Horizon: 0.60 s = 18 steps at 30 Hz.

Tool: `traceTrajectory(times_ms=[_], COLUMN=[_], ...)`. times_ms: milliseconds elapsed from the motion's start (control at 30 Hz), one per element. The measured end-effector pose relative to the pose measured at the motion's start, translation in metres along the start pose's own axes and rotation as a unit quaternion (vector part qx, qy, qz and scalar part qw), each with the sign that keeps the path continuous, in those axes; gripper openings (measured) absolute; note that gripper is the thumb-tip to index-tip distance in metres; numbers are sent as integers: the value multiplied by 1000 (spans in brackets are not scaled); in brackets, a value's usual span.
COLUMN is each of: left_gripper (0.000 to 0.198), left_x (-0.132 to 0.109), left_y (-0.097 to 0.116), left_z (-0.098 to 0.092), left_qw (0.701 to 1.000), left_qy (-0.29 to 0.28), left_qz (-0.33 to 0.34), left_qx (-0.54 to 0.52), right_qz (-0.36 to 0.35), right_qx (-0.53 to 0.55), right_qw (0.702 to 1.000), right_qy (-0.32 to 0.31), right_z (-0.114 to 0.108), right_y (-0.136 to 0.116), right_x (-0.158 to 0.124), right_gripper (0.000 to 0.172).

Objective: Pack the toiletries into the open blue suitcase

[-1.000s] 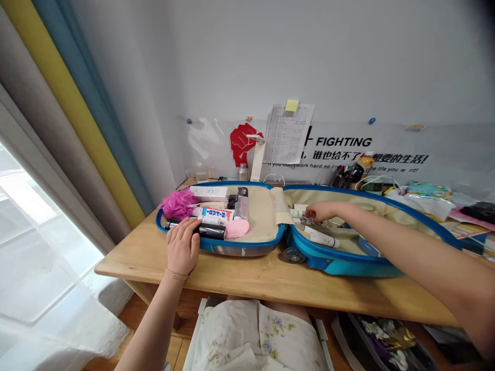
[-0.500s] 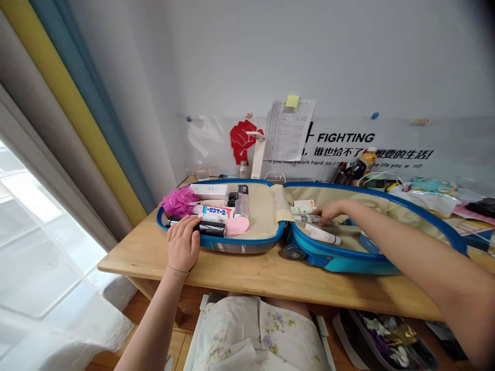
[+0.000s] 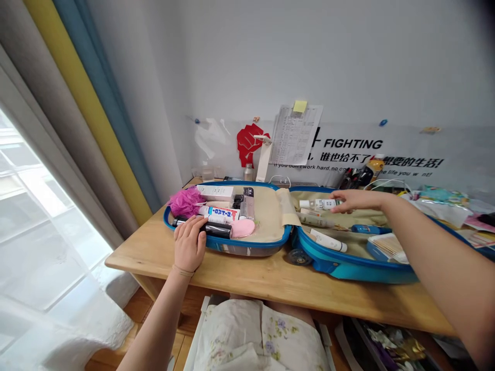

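Note:
An open blue suitcase (image 3: 252,249) lies across the table. Over its right half, my right hand (image 3: 345,200) grips a small white bottle with a printed label (image 3: 322,204) by one end, holding it sideways. My left hand (image 3: 189,242) lies on the front rim of the left half, fingers stretched over a black cylinder (image 3: 216,229). Around it are a pink puff (image 3: 186,201), a toothpaste tube (image 3: 221,213), a white box (image 3: 215,193) and a pink oval item (image 3: 243,228). Below my right hand lie a pale tube (image 3: 316,220), a white tube (image 3: 328,240) and a blue item (image 3: 369,229).
Cotton swabs (image 3: 390,246) sit in a box in the suitcase's right half. Behind stand a white lamp (image 3: 264,161), dark pens (image 3: 350,178) and a yellow-capped bottle (image 3: 376,167). A bin (image 3: 386,342) with crumpled contents is under the wooden table (image 3: 154,257).
My right hand has risen from the suitcase's right half, lifting the small white bottle out from among the tubes. My left hand stays on the rim. The view has shifted slightly.

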<state>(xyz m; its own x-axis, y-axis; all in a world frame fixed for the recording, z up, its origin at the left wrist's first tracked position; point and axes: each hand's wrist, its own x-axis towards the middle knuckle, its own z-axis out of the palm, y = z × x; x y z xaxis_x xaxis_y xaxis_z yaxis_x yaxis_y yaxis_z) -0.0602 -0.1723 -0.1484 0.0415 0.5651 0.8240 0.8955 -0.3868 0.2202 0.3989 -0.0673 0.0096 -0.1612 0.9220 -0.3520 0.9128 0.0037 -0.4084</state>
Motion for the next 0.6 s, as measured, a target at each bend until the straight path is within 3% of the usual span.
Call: traceTrajectory(times_ms=[67,133,367,467,600], left_gripper=[40,40,41,41,40], left_x=[0,0,1,0,0], left_y=[0,0,1,1,0], left_z=[1,1,-1,-1,-1], left_qw=[1000,1000,1000,1000,1000], left_qy=[2,4,-2,-5,3], left_qz=[0,-2,-2,0,6], left_qx=[-1,-1,4,4,2], right_qz=[-51,-92,-245,-289,-311], right_qx=[29,44,-10,-16,-22], right_qw=[998,993,968,957,950], right_qy=[30,54,43,39,20], right_z=[-4,6,104,138,160], right_y=[-24,-59,-192,-222,-235], right_x=[-9,-10,32,48,56], right_gripper=[47,53,45,45,45])
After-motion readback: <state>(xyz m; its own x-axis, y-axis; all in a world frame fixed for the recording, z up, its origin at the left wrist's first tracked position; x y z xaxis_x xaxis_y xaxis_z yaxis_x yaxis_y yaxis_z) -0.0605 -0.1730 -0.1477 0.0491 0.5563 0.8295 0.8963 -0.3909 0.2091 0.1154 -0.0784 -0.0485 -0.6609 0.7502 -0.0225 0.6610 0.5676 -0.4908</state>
